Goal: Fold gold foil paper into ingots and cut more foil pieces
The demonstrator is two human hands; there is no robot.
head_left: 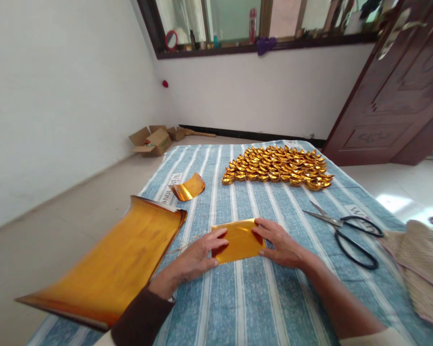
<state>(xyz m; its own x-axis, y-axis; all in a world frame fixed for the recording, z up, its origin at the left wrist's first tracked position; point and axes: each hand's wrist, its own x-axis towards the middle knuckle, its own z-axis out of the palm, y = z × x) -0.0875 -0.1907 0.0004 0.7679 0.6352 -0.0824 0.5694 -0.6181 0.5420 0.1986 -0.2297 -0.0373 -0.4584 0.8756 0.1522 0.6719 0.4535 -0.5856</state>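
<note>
A small folded sheet of gold foil paper (pixel 240 239) lies on the blue striped cloth (pixel 260 298) in front of me. My left hand (pixel 197 259) pinches its left edge, thumb under and fingers on top. My right hand (pixel 281 242) presses on its right edge with fingers curled over the paper. A tall stack of large gold foil sheets (pixel 115 262) lies at my left. A loose curled gold piece (pixel 188 187) rests behind that stack. Several folded gold ingots (pixel 277 166) form a packed cluster at the far side.
Black-handled scissors (pixel 346 230) lie to the right of my hands. A woven beige fabric item (pixel 422 264) sits at the right edge. Open cardboard boxes (pixel 155 140) stand on the floor by the wall. A dark wooden door (pixel 400 91) stands behind at right.
</note>
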